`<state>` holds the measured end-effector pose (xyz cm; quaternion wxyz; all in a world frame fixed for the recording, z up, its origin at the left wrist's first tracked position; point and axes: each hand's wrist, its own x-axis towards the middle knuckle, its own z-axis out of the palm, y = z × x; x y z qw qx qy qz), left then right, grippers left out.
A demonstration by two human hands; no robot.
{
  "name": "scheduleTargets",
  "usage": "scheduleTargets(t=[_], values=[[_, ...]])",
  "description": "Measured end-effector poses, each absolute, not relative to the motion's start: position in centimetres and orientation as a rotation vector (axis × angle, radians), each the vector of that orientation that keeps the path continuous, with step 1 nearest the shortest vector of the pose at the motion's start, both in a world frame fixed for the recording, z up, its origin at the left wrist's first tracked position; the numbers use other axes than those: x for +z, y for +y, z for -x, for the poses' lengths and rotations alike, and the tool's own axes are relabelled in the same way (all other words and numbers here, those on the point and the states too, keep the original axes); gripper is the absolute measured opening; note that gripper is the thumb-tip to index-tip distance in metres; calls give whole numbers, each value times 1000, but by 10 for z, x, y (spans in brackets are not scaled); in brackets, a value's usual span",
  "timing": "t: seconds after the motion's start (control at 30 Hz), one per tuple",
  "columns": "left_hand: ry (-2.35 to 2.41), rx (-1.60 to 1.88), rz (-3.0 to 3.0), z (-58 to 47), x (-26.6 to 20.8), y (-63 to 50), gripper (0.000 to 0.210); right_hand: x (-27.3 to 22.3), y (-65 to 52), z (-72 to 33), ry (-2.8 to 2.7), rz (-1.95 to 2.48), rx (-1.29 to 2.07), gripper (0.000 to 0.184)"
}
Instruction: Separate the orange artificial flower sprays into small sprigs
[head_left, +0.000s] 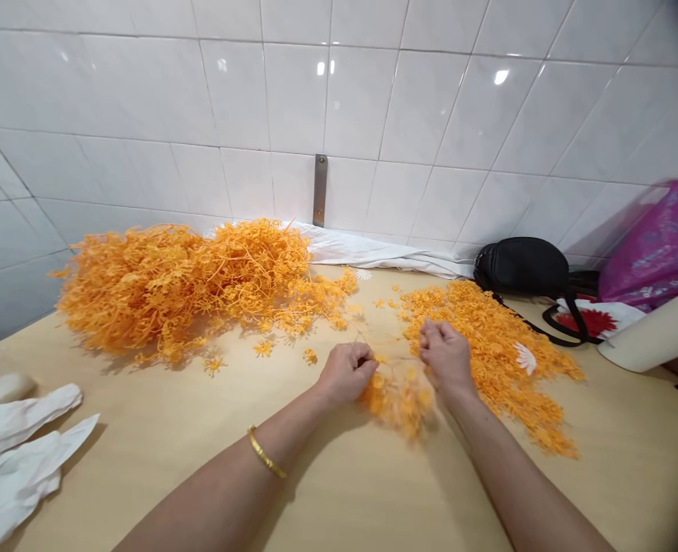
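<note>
Orange plastic flower sprig [397, 399] pinched between left hand [346, 373] and right hand [445, 356] above pale wooden surface [327, 491], fingers closed on its thin stem, seemingly mid-stripping; next, likely plucking blossoms onto loose orange heap [488, 353].

Free room and obstacles around the orange sprig heap [183, 287]

We see bare table [373, 491] in front of the heap, reaching to the near edge; white gloves [17, 452] lie off to its near left, loose orange flowers [488, 353] spread to its right, a black bag [520, 267] beyond those.
</note>
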<state>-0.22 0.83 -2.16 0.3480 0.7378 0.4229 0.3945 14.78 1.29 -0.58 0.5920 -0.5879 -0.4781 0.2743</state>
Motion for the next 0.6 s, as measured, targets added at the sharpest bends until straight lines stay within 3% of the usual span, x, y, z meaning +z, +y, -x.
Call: scheduleTargets(t=[0.17, 0.27, 0.37, 0.5, 0.6], values=[[1111, 1049, -1955, 3, -25, 3, 17, 2, 13, -159, -1107, 1385, 713, 20], [1223, 1082, -1884, 9, -25, 8, 18, 2, 12, -163, -1144, 1416, 654, 28], [1319, 1126, -1835, 13, -23, 14, 19, 5, 7, -165, -1222, 1475, 493, 23], [1359, 1201, -1812, 15, -24, 19, 18, 24, -20, -143, -1593, 1385, 284, 23], [1387, 1213, -1774, 15, -25, 20, 17, 25, -51, -109, -2137, 1110, 414, 17]])
